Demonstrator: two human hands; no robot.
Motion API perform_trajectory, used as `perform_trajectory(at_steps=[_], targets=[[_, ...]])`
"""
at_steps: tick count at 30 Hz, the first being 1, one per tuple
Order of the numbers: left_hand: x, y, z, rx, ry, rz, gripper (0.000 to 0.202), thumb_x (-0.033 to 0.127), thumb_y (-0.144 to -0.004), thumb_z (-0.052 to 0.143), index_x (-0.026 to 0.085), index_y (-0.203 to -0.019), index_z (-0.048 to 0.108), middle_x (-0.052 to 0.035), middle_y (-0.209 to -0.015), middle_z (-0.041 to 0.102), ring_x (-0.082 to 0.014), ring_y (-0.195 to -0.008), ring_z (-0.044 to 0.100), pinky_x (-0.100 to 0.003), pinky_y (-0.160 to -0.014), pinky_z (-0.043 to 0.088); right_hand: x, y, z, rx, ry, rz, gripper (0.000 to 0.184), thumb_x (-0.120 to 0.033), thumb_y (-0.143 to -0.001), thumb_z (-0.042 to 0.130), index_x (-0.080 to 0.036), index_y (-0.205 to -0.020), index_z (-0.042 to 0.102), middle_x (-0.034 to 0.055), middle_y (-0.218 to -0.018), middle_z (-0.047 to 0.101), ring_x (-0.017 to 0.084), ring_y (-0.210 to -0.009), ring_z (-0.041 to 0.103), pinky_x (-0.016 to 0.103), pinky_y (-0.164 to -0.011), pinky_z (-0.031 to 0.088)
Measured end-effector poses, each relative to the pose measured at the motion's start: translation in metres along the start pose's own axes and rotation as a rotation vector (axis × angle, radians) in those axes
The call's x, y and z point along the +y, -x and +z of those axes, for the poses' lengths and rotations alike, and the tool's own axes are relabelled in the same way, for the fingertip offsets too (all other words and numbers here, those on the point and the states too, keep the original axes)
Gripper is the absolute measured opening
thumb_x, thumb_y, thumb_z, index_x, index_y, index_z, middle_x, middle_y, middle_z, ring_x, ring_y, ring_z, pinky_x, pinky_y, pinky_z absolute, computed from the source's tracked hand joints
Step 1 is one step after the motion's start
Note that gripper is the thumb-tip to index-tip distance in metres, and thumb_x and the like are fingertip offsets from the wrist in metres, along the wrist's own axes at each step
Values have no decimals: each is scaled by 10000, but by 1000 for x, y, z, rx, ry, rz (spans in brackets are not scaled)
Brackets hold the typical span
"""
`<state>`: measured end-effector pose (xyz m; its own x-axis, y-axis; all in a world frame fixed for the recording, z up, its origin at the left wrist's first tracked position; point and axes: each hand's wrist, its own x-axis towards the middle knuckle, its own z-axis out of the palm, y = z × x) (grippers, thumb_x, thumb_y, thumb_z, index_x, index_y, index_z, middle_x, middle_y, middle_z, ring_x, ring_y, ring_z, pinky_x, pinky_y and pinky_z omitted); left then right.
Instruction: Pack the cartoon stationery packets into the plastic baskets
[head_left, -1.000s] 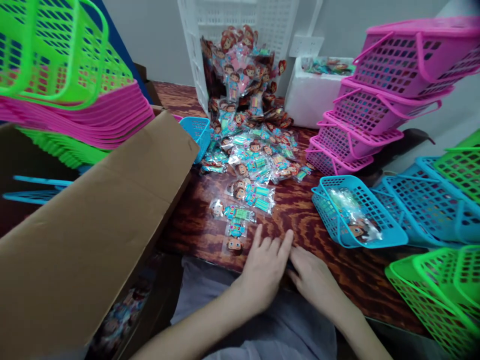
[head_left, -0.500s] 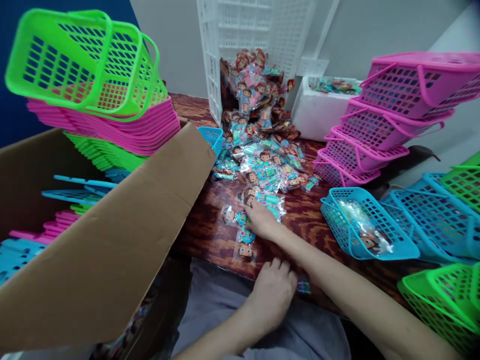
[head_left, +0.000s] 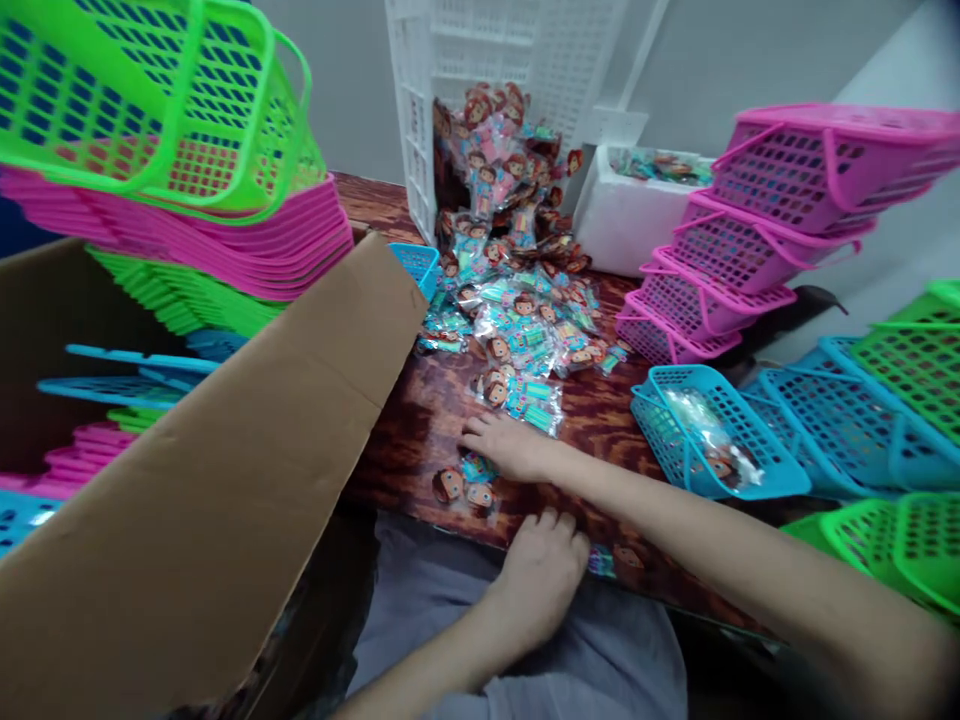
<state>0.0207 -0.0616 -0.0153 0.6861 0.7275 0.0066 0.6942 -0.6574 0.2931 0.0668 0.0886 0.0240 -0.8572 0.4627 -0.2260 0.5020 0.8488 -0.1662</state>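
Small clear packets with cartoon-head toys lie heaped on the dark wood table. My right hand reaches across to the left, fingers stretched flat on the table. It touches two or three loose packets near the front edge. My left hand sits at the table's front edge with its fingers curled down. The end of a packet sticks out to its right. A blue basket to the right holds a few packets.
An open cardboard box with stacked baskets fills the left. Green and pink baskets are stacked above it. Pink baskets, blue baskets and green baskets stand on the right. A white crate and a white foam box stand behind.
My right hand has drawn back toward the table's front edge, and the loose packets under it now lie nearer me. My left hand has stayed at the edge.
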Motion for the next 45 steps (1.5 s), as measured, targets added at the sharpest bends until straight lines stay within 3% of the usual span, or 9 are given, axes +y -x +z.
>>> perform_trajectory(at_steps=[5,8,12,16,21,27,40,42,45], targets=[[2,-1,-1,-34,5,-37,138,123,-934,478,142,-1011,591,-110,-1025,587,-265,-968,528,-395,-812,489,4,-3,5,-53,-29,158,270,-140,-843,577,-142,-1108,633,168,-1189,620,300,-1156,522,417,-978,367],[2,1,1,-12,6,-36,122,113,-921,489,146,-999,576,-101,-1017,582,-266,-956,530,-403,-817,492,7,9,2,-71,-114,216,176,-187,-776,660,-176,-951,643,107,-1054,661,244,-981,595,305,-814,410],[2,2,4,-1,3,-17,98,119,-914,509,146,-985,571,-96,-1007,587,-262,-945,539,-396,-810,498,3,33,6,-24,-176,309,181,-187,-763,655,-187,-937,604,51,-917,665,195,-820,602,254,-650,367],[0,0,2,-2,7,-30,84,131,-921,517,147,-979,576,-95,-1002,594,-262,-942,546,-388,-790,506,7,43,15,48,-291,393,221,-155,-747,674,-197,-953,604,23,-931,669,194,-888,603,244,-700,376],[-16,9,-11,-66,49,-109,108,130,-934,518,152,-1008,592,-87,-1021,614,-258,-944,561,-380,-779,516,41,42,17,162,-364,552,265,-225,-859,574,-171,-1119,566,18,-1011,654,178,-900,600,247,-737,426],[-38,22,-16,-83,45,-260,112,122,-940,521,168,-987,613,-74,-1030,626,-250,-972,573,-379,-828,519,56,37,15,211,-257,687,281,-147,-788,627,-149,-1069,608,128,-1229,553,262,-1136,489,326,-891,388],[-33,19,-14,-79,42,-287,176,104,-956,480,153,-1021,636,-90,-1069,631,-276,-1027,577,-425,-876,529,45,33,9,97,-222,613,501,-105,-751,602,-239,-1233,575,60,-1095,638,225,-1023,581,257,-737,358],[-33,19,-14,-79,49,-283,178,105,-957,475,153,-1023,633,-92,-1072,629,-278,-1028,576,-429,-873,529,49,32,8,129,-232,623,599,-127,-755,613,-254,-1331,508,53,-1138,642,224,-1047,580,252,-756,369],[-33,18,-12,-82,55,-279,174,109,-957,472,155,-1016,629,-92,-1066,626,-279,-1024,574,-429,-865,526,64,28,6,180,-214,661,502,-175,-794,614,-228,-1290,554,80,-1209,604,229,-1129,535,262,-850,373]])
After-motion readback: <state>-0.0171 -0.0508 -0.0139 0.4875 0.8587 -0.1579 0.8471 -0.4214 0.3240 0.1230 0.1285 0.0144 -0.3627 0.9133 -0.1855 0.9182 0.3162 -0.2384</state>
